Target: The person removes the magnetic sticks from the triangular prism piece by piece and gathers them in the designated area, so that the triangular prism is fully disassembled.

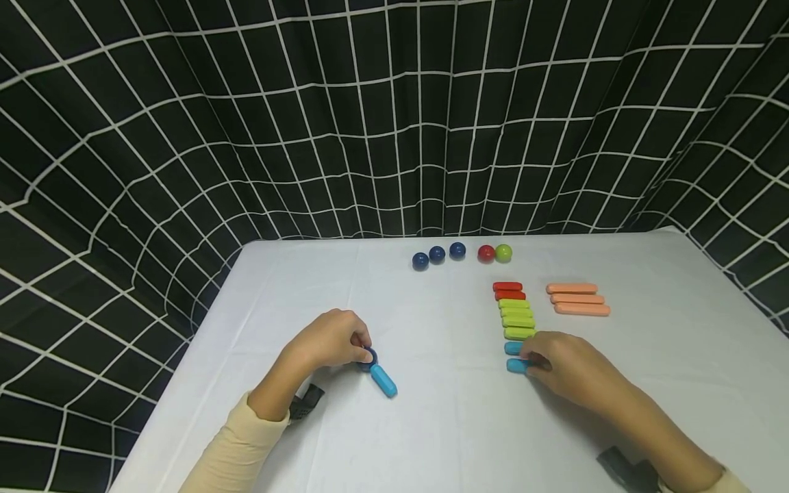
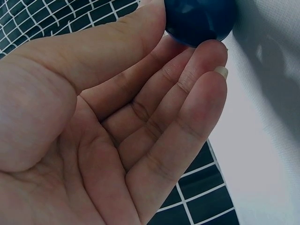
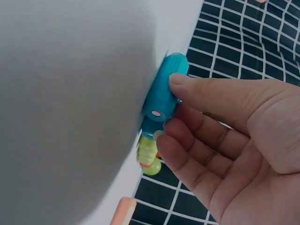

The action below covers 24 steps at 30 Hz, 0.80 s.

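My left hand (image 1: 335, 340) pinches a dark blue ball (image 2: 201, 18) between thumb and fingers, low over the white table at left of centre. Against this ball lies one end of a light blue rod (image 1: 383, 381), pointing toward the near right. On the right, my right hand (image 1: 567, 366) has its thumb and fingertips on the nearer of two light blue rods (image 3: 161, 89), pinching it at the table. Just beyond it lies the other light blue rod (image 1: 513, 348), its right end hidden behind the fingers.
Beyond the blue rods, several lime green rods (image 1: 516, 313) and two red rods (image 1: 509, 292) form a column. Three orange rods (image 1: 578, 299) lie right of it. Three dark blue balls (image 1: 437, 255), a red ball (image 1: 486, 253) and a green ball (image 1: 503, 253) stand near the far edge.
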{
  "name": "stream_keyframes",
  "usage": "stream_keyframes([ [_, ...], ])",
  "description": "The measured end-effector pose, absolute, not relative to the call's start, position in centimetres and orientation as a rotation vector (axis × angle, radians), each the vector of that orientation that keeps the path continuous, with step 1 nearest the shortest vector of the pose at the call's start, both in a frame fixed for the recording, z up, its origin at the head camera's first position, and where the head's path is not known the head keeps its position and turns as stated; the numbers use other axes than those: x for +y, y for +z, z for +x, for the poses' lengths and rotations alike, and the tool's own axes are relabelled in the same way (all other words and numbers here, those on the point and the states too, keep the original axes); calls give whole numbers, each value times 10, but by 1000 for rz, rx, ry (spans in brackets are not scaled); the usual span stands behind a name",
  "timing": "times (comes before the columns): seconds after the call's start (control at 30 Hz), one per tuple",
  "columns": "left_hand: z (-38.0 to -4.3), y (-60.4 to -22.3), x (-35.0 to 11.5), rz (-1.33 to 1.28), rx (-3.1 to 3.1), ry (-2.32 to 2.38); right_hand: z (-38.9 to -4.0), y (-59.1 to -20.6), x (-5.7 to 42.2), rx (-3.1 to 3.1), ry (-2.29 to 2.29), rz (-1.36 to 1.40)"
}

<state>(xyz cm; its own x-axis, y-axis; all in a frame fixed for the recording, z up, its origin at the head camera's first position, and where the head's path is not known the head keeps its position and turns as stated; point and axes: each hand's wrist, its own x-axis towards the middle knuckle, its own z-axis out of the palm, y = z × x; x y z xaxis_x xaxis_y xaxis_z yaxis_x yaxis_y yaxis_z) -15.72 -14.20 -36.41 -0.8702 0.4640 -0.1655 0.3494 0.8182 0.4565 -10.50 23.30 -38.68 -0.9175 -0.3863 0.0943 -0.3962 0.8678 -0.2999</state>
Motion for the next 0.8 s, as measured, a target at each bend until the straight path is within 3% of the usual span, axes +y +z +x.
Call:
stream_keyframes([
  [0.5, -158, -367, -141, 625, 2733, 622, -114, -389, 236, -2896, 382, 714],
  [0.8, -154, -361, -139, 588, 2745, 547, -107, -383, 211, -2799, 396, 874],
])
